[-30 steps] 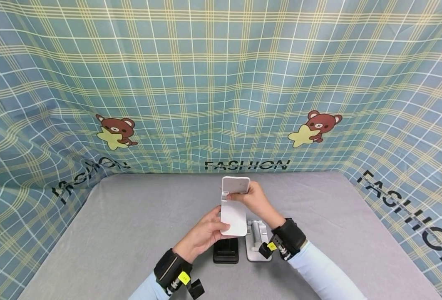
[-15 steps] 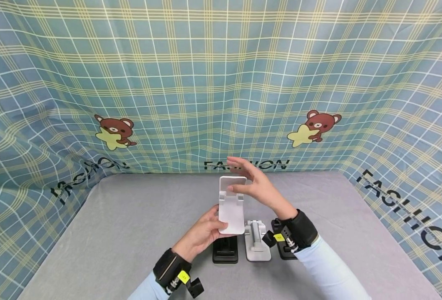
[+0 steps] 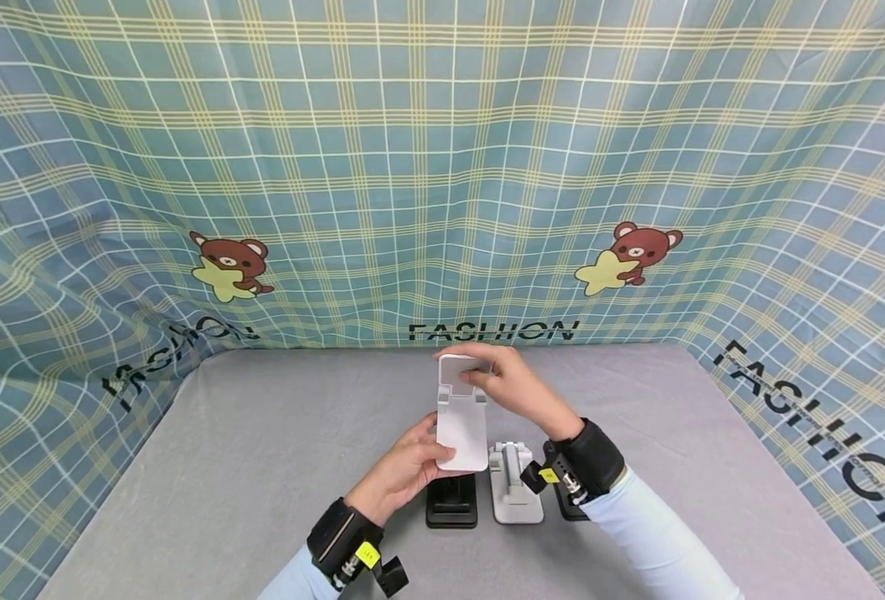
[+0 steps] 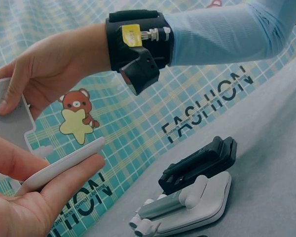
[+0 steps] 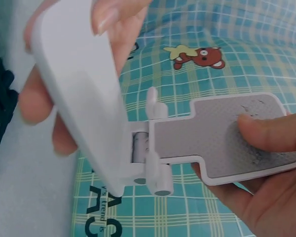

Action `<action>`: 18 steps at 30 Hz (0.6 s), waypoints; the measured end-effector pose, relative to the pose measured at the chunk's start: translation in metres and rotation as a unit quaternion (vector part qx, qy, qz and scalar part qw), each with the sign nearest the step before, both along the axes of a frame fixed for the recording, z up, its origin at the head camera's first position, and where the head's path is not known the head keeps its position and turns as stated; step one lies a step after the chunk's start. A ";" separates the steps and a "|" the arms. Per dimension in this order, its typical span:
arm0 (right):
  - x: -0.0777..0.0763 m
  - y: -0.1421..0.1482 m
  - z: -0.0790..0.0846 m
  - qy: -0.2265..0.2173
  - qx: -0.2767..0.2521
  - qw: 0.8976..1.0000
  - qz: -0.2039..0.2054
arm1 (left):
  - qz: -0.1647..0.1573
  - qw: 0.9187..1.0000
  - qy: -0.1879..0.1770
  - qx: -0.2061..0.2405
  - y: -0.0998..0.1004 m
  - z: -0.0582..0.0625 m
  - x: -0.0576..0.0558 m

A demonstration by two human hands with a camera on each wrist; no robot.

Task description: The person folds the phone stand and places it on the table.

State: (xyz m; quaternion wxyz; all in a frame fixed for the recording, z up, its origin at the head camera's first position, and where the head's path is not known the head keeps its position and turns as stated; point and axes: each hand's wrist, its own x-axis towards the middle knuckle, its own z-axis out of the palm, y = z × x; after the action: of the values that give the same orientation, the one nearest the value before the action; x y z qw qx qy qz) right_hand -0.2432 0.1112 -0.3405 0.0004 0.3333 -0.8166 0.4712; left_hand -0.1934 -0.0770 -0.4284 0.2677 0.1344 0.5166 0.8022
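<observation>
A white folding phone stand (image 3: pixel 461 412) is held in the air above the middle of the grey desk (image 3: pixel 262 467), in front of the checked cloth backdrop (image 3: pixel 442 167). It is made of two flat plates with rounded corners, joined by a hinge with round white knuckles (image 5: pixel 155 168). The base plate is smooth and plain white; the upper plate carries a grey, finely textured pad (image 5: pixel 222 133) and narrows to a neck at the hinge. The stand is opened partway, so that the two plates meet at an angle.

The base plate is gripped by the left hand (image 3: pixel 405 467), its thumb on top and its fingers (image 4: pixel 64 177) curled beneath. The upper plate is pinched by the right hand (image 3: pixel 510 387), with the thumb (image 5: pixel 271 131) pressed on the grey pad and the fingers closed behind it.

On the desk below, a folded white stand (image 3: pixel 513 492) is laid between two folded black stands (image 3: pixel 452 504), just beside each other.
</observation>
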 end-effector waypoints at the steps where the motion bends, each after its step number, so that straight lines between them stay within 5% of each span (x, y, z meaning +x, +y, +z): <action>1: 0.000 -0.001 -0.002 0.007 -0.002 1.000 -0.002 | 0.001 1.000 -0.001 0.000 0.000 0.000 0.000; 11: 0.006 -0.008 -0.014 0.120 -0.013 0.993 -0.012 | 0.008 1.000 0.005 -0.008 -0.003 0.002 -0.006; 18: 0.011 -0.007 -0.021 0.158 -0.011 0.987 -0.018 | 0.005 1.000 0.008 -0.014 -0.003 0.001 -0.005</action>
State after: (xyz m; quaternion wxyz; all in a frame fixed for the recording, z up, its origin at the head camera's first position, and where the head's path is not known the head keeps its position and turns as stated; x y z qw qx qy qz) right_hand -0.2323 0.1044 -0.3619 0.1413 0.3885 -0.8072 0.4214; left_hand -0.1984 -0.0801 -0.4270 0.2613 0.1341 0.5303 0.7953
